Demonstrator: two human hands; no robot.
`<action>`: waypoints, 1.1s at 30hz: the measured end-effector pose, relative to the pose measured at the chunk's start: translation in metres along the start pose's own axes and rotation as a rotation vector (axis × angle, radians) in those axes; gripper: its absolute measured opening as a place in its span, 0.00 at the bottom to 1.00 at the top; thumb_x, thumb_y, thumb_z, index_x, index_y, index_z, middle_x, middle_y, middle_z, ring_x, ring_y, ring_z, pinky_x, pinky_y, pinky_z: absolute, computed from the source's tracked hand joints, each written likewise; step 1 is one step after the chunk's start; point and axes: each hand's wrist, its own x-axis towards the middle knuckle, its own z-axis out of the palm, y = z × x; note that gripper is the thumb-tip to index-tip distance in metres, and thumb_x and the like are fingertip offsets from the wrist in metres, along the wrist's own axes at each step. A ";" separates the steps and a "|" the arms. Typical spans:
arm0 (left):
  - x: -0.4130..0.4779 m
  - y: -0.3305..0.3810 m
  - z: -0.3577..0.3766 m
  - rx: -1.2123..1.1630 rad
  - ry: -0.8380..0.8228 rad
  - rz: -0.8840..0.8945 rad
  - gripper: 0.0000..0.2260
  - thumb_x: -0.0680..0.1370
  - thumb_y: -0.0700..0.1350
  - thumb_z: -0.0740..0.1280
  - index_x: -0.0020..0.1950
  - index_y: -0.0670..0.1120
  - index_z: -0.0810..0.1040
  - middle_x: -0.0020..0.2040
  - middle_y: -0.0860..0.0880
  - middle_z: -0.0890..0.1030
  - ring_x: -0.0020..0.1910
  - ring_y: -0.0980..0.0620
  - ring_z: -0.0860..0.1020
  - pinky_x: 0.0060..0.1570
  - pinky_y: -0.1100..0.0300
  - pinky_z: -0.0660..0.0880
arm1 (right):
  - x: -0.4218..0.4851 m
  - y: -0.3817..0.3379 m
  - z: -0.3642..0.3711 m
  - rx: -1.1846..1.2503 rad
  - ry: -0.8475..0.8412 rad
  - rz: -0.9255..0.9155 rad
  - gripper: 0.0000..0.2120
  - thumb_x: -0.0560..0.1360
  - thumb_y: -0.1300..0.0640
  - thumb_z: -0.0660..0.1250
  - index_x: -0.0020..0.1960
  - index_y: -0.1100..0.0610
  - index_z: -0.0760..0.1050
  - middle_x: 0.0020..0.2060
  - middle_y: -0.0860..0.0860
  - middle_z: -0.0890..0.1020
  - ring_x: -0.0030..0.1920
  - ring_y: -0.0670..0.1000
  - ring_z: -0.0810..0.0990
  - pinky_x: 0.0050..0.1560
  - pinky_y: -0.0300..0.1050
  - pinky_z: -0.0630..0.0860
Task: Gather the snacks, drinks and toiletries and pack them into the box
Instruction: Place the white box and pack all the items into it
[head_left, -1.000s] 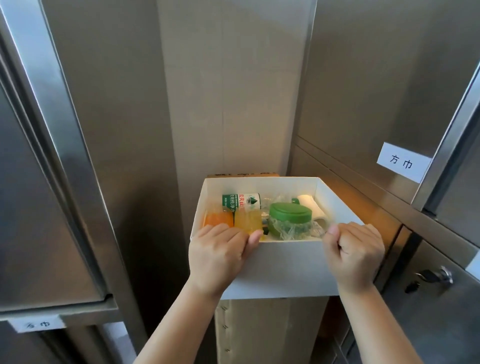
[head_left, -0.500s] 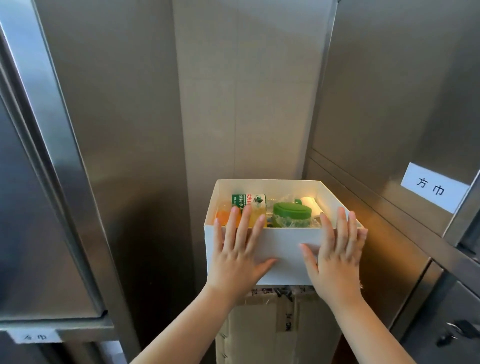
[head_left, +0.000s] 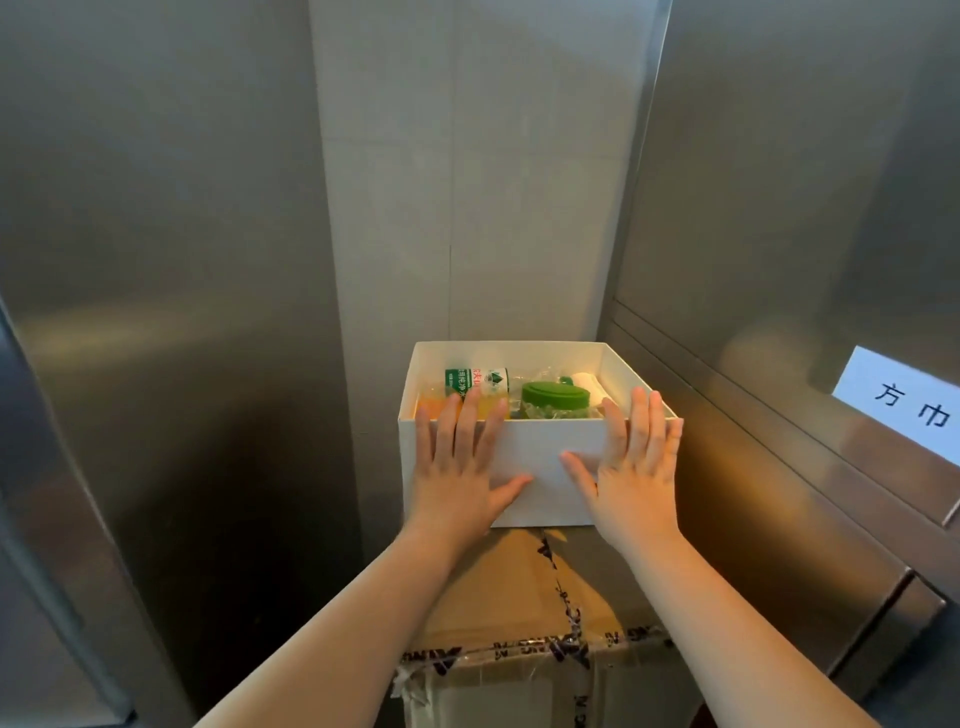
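Note:
A white open box (head_left: 550, 441) sits on top of a taped cardboard carton (head_left: 519, 597), pushed back toward the wall. Inside it lie a water bottle with a green and white label (head_left: 475, 382), orange drinks (head_left: 439, 402), a green-lidded jar in clear wrap (head_left: 553, 397) and a white item (head_left: 587, 382). My left hand (head_left: 462, 467) lies flat against the box's near wall on the left, fingers straight and spread. My right hand (head_left: 631, 465) presses flat on the same wall on the right, fingertips over the rim.
Stainless steel cabinets stand close on the left (head_left: 156, 312) and right (head_left: 779, 260), forming a narrow gap. A white paper label (head_left: 904, 402) is stuck on the right cabinet. A pale tiled wall (head_left: 467, 182) closes the gap behind the box.
My hands let go of the box rim and went flat against its near wall. The box slid back along the carton toward the wall.

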 end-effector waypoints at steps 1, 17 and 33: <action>0.005 -0.002 0.007 -0.007 -0.007 0.001 0.39 0.72 0.68 0.57 0.75 0.47 0.52 0.73 0.42 0.57 0.72 0.39 0.54 0.71 0.40 0.42 | 0.005 -0.002 0.006 0.013 -0.010 0.009 0.35 0.76 0.34 0.48 0.72 0.59 0.60 0.74 0.63 0.58 0.75 0.63 0.53 0.73 0.61 0.48; 0.108 -0.048 0.121 -0.029 0.033 0.019 0.40 0.70 0.67 0.63 0.73 0.46 0.56 0.70 0.41 0.59 0.69 0.39 0.59 0.69 0.39 0.50 | 0.110 -0.020 0.109 0.035 -0.138 0.079 0.35 0.74 0.32 0.46 0.72 0.55 0.58 0.74 0.60 0.57 0.75 0.61 0.52 0.73 0.59 0.41; 0.121 -0.060 0.128 -0.028 -0.089 0.015 0.38 0.73 0.63 0.62 0.76 0.48 0.51 0.73 0.40 0.60 0.73 0.39 0.57 0.72 0.40 0.49 | 0.123 -0.029 0.118 -0.047 -0.315 0.105 0.40 0.76 0.35 0.55 0.77 0.54 0.41 0.77 0.57 0.43 0.76 0.59 0.38 0.74 0.57 0.41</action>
